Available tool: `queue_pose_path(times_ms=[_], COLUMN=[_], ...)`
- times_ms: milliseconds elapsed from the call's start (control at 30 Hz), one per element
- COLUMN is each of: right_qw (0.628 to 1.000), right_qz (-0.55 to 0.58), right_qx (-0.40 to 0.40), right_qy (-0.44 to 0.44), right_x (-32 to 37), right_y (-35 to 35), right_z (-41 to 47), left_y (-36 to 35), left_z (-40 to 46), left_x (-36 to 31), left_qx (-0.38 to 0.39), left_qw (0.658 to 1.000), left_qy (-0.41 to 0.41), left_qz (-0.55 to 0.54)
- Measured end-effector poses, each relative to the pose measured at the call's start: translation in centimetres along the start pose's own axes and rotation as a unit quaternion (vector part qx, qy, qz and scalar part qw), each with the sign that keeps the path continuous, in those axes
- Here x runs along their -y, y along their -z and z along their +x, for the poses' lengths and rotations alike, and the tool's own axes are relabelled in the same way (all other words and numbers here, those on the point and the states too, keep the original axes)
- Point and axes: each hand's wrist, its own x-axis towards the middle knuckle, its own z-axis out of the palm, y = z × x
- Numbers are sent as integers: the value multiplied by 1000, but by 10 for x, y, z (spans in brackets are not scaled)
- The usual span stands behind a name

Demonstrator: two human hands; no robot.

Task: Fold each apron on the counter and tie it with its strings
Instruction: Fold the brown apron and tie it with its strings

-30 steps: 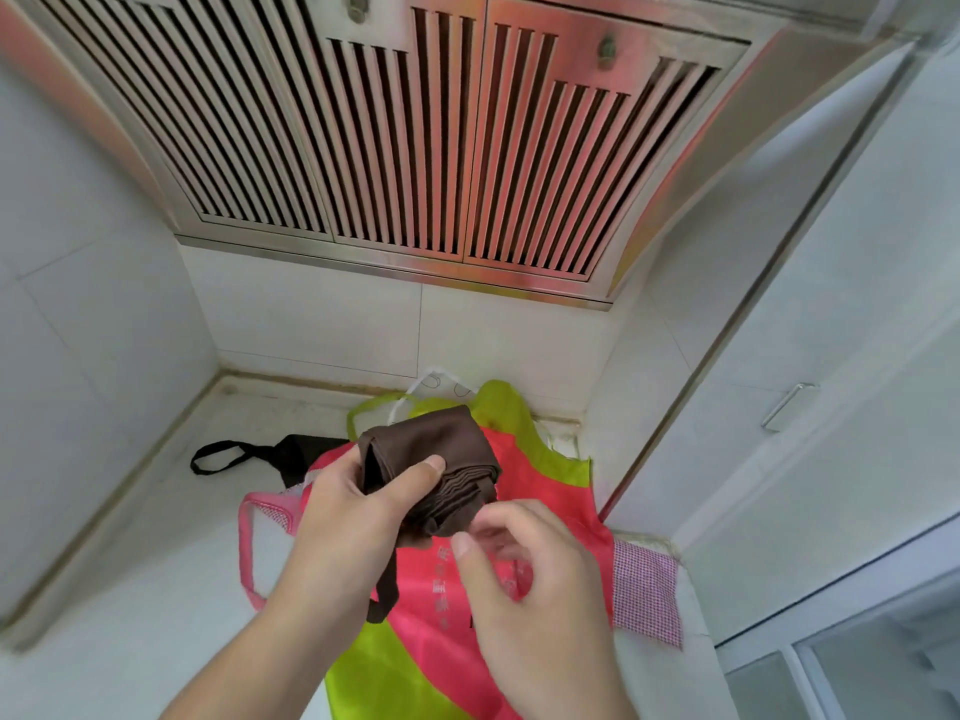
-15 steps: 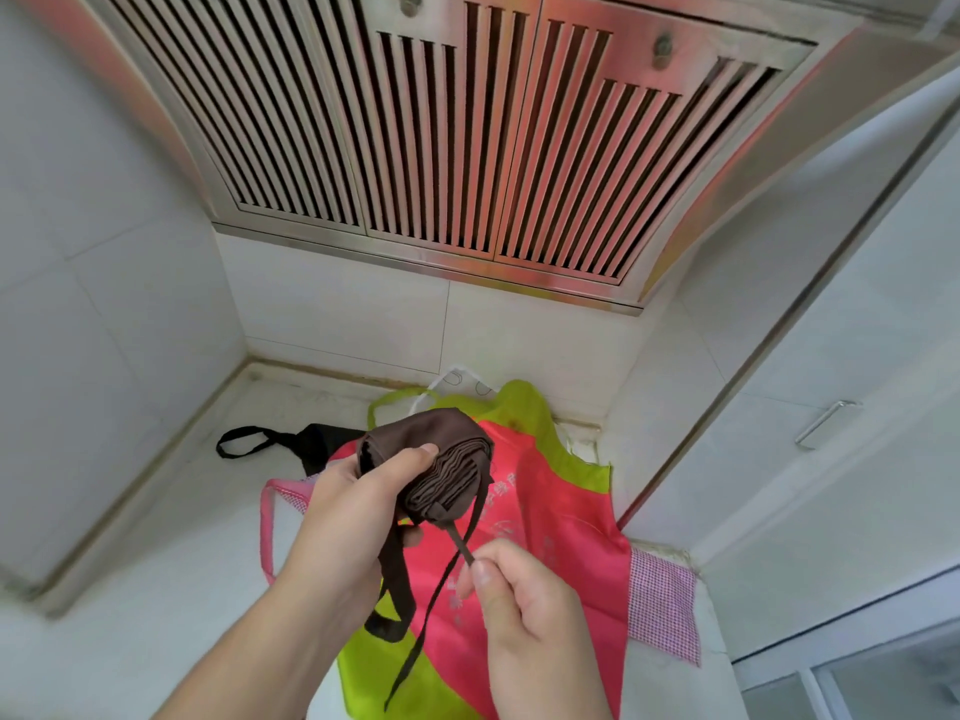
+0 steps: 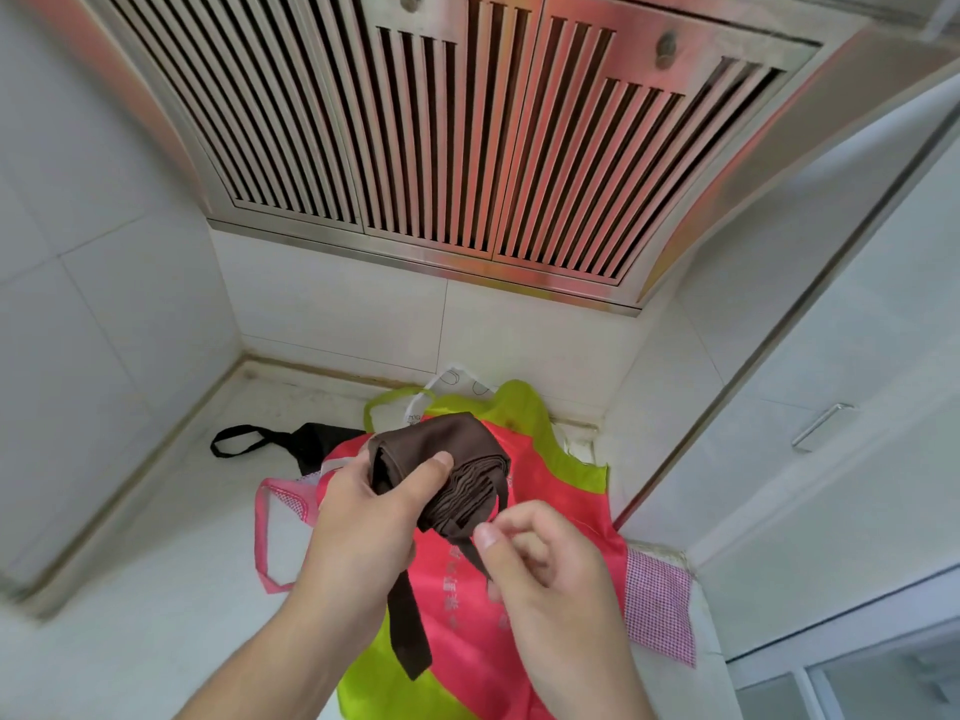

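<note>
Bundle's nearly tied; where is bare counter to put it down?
Bare counter lies left of the pink apron, in front of the black apron. Another strip runs behind it along the back wall. The right side is crowded with pink and green aprons.

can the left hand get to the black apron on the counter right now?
Probably not yet. The left hand is gripping the folded brown apron, so it is occupied. The path to the black apron itself looks open; only the pink apron overlaps its edge.

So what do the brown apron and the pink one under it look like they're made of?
Brown apron: matte woven cloth, probably cotton or a blend; it folds in soft layers without shine. Pink apron: smooth, slightly glossy fabric, likely thin synthetic, with printed lettering.
</note>
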Motion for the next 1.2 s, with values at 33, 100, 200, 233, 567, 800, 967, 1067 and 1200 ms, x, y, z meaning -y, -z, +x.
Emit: queue_pose_path(times_ms=[33,100,200,233,567,800,967,1067,1200], right_qw=[1000,999,996,996,971,964,984,988,988], right_qz=[8,-7,13,48,188,219,144,136,151], right_qx=[4,-36,-86,-63,-21,-26,-31,8,2], right_qy=[-7,-5,-14,-36,-147,-149,-98,-69,-37], right_x=[0,-3,-7,-6,-3,-5,-12,-16,-19], right_y=[-3,-7,4,10,35,32,33,28,9], right_z=[1,2,3,6,32,31,34,33,31], left_y=[-3,-8,-7,-5,19,45,46,20,-8], left_z=[-2,-9,-13,-13,-1,18,14,24,6], left_x=[-1,-4,-8,-9,-23,-21,-26,-26,-19], left_qx=[5,28,70,87,225,231,329,192,235], left_qw=[1000,999,996,994,929,891,887,957,966], left_qy=[-10,-27,-40,-44,-80,-131,95,159,106], left_qz=[13,24,33,48,282,368,309,148,29])
